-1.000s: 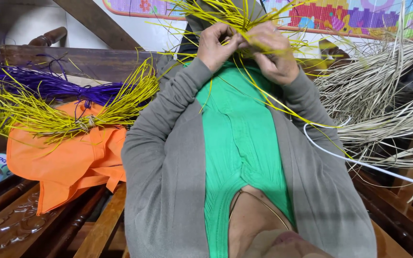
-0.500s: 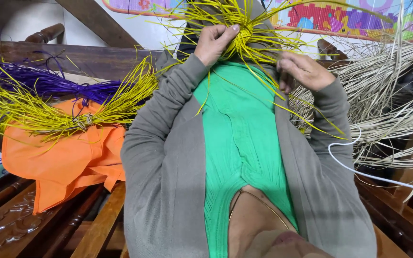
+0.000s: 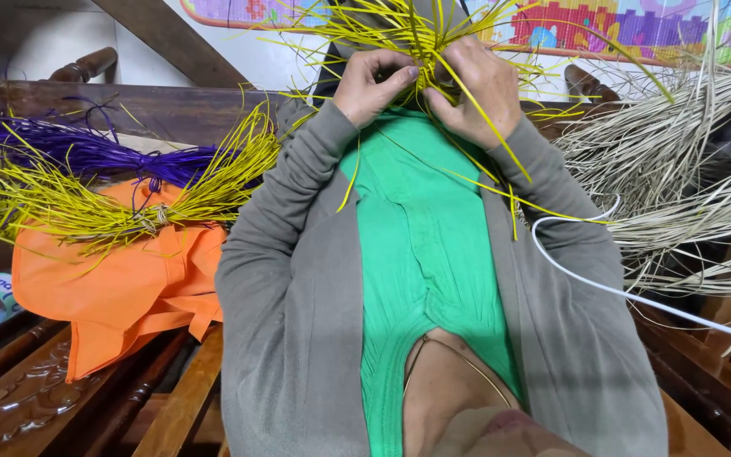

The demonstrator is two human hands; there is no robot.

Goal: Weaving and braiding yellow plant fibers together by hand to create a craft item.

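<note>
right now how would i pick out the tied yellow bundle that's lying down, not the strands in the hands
Find the orange cloth draped over the dark wooden bench beside the person's left sleeve. The tied yellow bundle lies across its upper edge, cinched at the middle so both ends fan out. A purple bundle lies just behind it, and the pale dry strands are heaped on the person's other side.

wall (image 3: 239, 51): white | bench (image 3: 162, 106): dark carved wood | mat (image 3: 602, 25): colourful

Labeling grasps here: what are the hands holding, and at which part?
Both the left hand and right hand pinch the yellow strand weave at its woven centre, loose ends splaying outward.
</note>
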